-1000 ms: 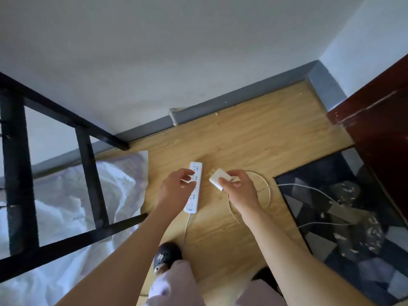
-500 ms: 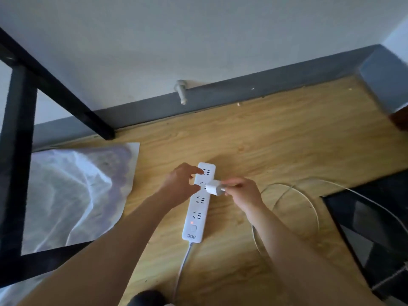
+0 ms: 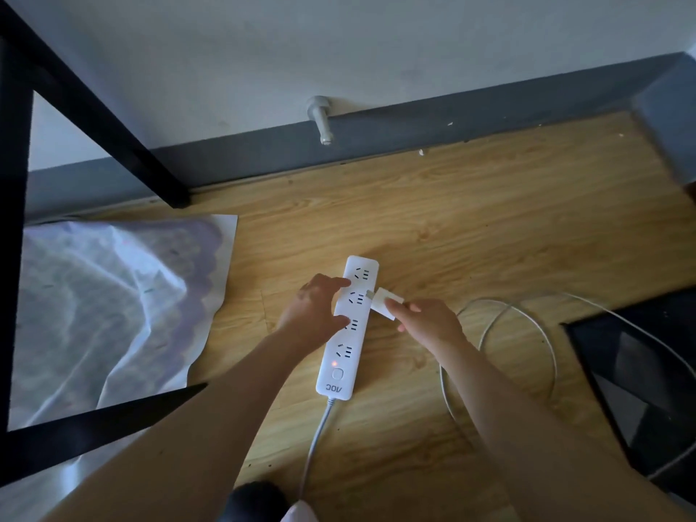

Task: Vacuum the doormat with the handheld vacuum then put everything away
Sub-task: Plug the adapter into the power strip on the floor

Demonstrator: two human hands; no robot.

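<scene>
A white power strip (image 3: 348,356) lies on the wooden floor with a small red light lit near its switch. My left hand (image 3: 314,314) holds the strip's left edge, with the thumb and a fingertip curled onto its face. My right hand (image 3: 425,318) pinches a white plug adapter (image 3: 384,301), whose metal prongs sit right at the strip's second socket from the top. A thin white cable (image 3: 527,333) loops on the floor behind my right hand. The dark patterned doormat (image 3: 640,371) shows at the right edge. No vacuum is in view.
A black metal frame (image 3: 94,107) stands at the left over a pale crinkled sheet (image 3: 105,295). A grey door stopper (image 3: 322,120) juts from the grey baseboard. The strip's grey cord (image 3: 316,446) runs toward me, beside a dark shoe tip (image 3: 256,502).
The view has closed in on the strip. My right hand carried the adapter left to the strip, and the prongs now show at the second socket. My left hand slid down the strip's side.
</scene>
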